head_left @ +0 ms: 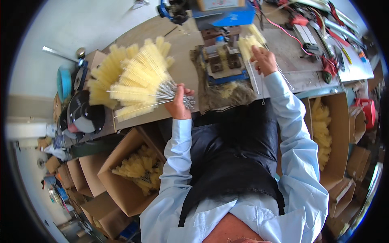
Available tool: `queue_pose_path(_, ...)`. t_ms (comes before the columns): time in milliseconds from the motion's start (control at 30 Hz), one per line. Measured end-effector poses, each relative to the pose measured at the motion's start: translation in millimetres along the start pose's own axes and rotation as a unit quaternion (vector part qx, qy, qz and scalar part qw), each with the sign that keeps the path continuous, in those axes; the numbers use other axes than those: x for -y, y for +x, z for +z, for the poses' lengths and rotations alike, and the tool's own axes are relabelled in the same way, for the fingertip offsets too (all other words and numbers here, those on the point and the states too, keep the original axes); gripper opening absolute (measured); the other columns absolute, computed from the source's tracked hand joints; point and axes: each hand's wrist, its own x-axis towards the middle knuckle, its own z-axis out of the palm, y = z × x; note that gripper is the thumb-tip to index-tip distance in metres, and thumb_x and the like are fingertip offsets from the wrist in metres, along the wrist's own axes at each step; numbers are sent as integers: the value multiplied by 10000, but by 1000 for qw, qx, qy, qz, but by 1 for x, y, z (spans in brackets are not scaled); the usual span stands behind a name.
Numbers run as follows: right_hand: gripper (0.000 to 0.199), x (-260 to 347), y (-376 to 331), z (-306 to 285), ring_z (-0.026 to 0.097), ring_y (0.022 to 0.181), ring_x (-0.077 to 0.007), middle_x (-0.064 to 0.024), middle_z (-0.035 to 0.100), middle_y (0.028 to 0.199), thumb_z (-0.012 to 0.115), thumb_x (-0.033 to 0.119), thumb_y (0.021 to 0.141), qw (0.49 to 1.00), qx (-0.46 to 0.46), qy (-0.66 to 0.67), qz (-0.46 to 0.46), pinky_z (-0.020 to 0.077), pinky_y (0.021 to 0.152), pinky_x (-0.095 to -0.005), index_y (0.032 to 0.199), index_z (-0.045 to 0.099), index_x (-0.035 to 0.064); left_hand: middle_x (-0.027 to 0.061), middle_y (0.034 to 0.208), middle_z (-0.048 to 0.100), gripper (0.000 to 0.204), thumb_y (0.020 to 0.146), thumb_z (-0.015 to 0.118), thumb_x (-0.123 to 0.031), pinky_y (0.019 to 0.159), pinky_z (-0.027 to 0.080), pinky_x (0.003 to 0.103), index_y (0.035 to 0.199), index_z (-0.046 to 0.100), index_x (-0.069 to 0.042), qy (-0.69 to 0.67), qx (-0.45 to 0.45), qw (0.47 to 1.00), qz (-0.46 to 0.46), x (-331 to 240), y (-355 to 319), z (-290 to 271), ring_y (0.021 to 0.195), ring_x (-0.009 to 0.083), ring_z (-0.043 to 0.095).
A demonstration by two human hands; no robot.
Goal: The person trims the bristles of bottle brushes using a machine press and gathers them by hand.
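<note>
My left hand point(178, 104) is closed round the wire handles of a fanned bundle of yellow bottle brushes point(142, 77), their looped ends showing past the fist. Under and behind it, more yellow brushes point(106, 67) lie on the bench. At the right of the metal clamping fixture point(223, 60), my right hand point(265, 61) hovers over a few loose brushes point(248, 43) whose wire stems point toward me. Its thumb and forefinger look apart, and no brush shows between them. The other fingers are partly hidden.
A brown cloth point(221, 97) lies under the fixture. Cardboard boxes with brushes stand below the bench, one box point(117, 182) at left and another box point(340, 133) at right. Tools and a red wire point(283, 30) clutter the right side. A black grinder-like machine point(85, 113) sits at left.
</note>
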Motion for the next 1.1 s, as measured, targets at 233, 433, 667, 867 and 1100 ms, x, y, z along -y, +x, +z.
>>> queue_pose_path(233, 151, 12, -63, 37, 654, 778, -170, -105, 707, 919, 607, 105, 959, 937, -119, 72, -321, 526, 686, -292, 1070, 656, 16, 48, 888, 580, 192, 918, 639, -37, 682, 598, 408, 1098, 573, -50, -38, 46, 997, -48, -12, -23, -7, 740, 164, 592)
queue_pose_path(433, 386, 52, -120, 131, 631, 720, -103, -97, 670, 839, 688, 266, 941, 953, 204, 173, -142, 504, 601, -250, 1124, 589, -59, 76, 849, 595, 218, 921, 646, -49, 676, 601, 403, 1112, 549, -7, 14, 105, 992, -71, -29, -77, -4, 680, 188, 619)
queue_pose_path(667, 332, 55, -127, 151, 452, 460, -64, -3, 525, 601, 568, 298, 1014, 950, 172, 229, -127, 369, 420, -236, 999, 619, -30, 89, 879, 597, 264, 887, 646, -12, 640, 593, 378, 1125, 531, 7, -38, 134, 976, -170, -30, -121, -11, 671, 179, 612)
queue_pose_path(867, 400, 40, -125, 122, 350, 414, -58, 19, 430, 587, 516, 359, 1032, 920, 66, 385, 21, 261, 360, -228, 1026, 621, -27, 107, 932, 605, 262, 874, 642, -26, 637, 588, 378, 1105, 519, -22, -111, 114, 961, -227, -21, -148, -55, 691, 182, 609)
queue_pose_path(1100, 427, 28, -112, 103, 365, 443, -70, -1, 449, 634, 501, 388, 1031, 923, 173, 332, 92, 269, 383, -227, 1059, 587, -29, 118, 927, 607, 249, 897, 602, -9, 679, 591, 381, 1125, 503, -30, -103, 78, 971, -202, -31, -127, -60, 711, 179, 592)
